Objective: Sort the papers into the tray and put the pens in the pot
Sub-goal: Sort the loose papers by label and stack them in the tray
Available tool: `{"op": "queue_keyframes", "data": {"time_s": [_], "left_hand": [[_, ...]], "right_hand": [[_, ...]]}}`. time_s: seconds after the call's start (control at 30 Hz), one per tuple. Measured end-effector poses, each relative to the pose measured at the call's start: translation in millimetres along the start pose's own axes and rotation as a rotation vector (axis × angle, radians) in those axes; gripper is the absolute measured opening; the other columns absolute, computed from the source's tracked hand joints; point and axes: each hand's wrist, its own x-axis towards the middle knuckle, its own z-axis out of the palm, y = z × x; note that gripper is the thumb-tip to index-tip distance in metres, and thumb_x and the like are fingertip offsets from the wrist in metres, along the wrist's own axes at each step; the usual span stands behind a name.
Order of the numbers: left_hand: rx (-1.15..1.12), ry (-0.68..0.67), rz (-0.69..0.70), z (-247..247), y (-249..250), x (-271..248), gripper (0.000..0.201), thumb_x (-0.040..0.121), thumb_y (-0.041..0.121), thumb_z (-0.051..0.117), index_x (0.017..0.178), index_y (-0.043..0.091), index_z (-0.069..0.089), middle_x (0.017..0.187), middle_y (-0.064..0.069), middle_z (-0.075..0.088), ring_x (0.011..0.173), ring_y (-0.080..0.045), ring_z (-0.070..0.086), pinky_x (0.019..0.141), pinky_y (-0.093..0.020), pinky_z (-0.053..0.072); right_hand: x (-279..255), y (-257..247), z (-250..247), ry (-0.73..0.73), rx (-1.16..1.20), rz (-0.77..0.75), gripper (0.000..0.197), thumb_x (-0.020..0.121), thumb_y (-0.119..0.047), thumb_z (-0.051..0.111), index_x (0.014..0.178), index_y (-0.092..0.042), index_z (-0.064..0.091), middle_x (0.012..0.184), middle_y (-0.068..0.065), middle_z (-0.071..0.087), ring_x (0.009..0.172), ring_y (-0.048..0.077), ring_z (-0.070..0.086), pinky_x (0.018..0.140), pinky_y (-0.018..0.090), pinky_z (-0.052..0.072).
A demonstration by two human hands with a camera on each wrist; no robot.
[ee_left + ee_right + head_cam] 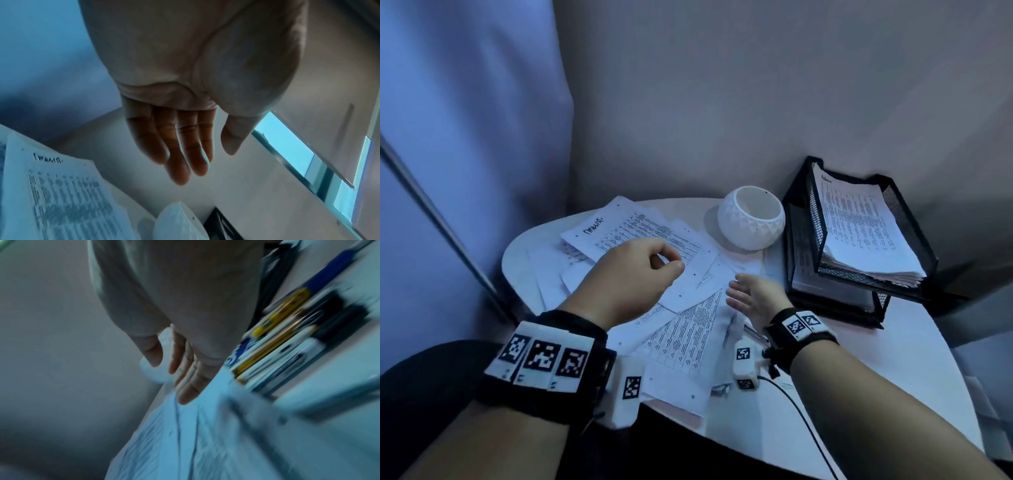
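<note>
Printed papers (671, 274) lie scattered in overlapping layers on the round white table (893, 359). My left hand (671, 263) hovers above them with loosely bent fingers and holds nothing; the left wrist view shows its fingers (180, 154) relaxed over a sheet (61, 203). My right hand (732, 294) is open just above the heap's right side, fingers pointing left. Several pens (287, 345) lie together beside that hand, mostly hidden under the wrist in the head view (755, 334). The white faceted pot (751, 217) stands empty. The black mesh tray (914, 240) holds a paper stack.
The tray is a two-tier rack against the wall at the back right, with the pot just left of it. A wall and a pale curtain (465, 137) close off the back and left. A black cable (801, 418) runs from my right wrist across the bare near-right tabletop.
</note>
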Motion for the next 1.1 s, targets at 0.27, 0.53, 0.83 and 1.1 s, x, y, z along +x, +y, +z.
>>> {"op": "queue_keyframes", "data": {"time_s": [0.27, 0.53, 0.83, 1.1], "left_hand": [[-0.086, 0.107, -0.029, -39, -22, 2, 0.007, 0.091, 0.042, 0.066, 0.088, 0.038, 0.072, 0.080, 0.008, 0.074, 0.076, -0.014, 0.073, 0.082, -0.043, 0.061], [-0.056, 0.103, -0.060, -45, -34, 9, 0.008, 0.093, 0.041, 0.065, 0.089, 0.036, 0.070, 0.080, 0.011, 0.073, 0.078, -0.012, 0.072, 0.082, -0.039, 0.060], [-0.061, 0.114, -0.029, -43, -29, 9, 0.008, 0.093, 0.035, 0.065, 0.088, 0.033, 0.070, 0.083, 0.011, 0.072, 0.081, -0.014, 0.070, 0.082, -0.038, 0.060], [0.110, 0.060, 0.145, 15, 0, -3, 0.066, 0.090, 0.027, 0.072, 0.150, 0.034, 0.046, 0.150, 0.000, 0.051, 0.136, -0.020, 0.050, 0.110, -0.036, 0.043]], "right_hand": [[23, 10, 77, 0.066, -0.311, 0.092, 0.025, 0.095, -0.018, 0.065, 0.117, -0.008, 0.057, 0.119, 0.015, 0.052, 0.102, 0.033, 0.061, 0.066, 0.042, 0.059], [50, 21, 114, 0.139, -0.443, 0.063, 0.019, 0.083, -0.024, 0.074, 0.085, -0.009, 0.062, 0.067, 0.011, 0.056, 0.055, 0.025, 0.053, 0.055, 0.033, 0.047], [-10, 4, 64, 0.280, -0.607, -0.585, 0.022, 0.091, -0.007, 0.057, 0.106, -0.023, 0.056, 0.091, -0.006, 0.058, 0.075, 0.018, 0.059, 0.067, 0.035, 0.053], [-124, -47, -42, -0.109, -0.813, -0.888, 0.046, 0.097, -0.004, 0.064, 0.127, -0.035, 0.050, 0.096, 0.000, 0.064, 0.076, 0.020, 0.072, 0.061, 0.024, 0.051]]}}
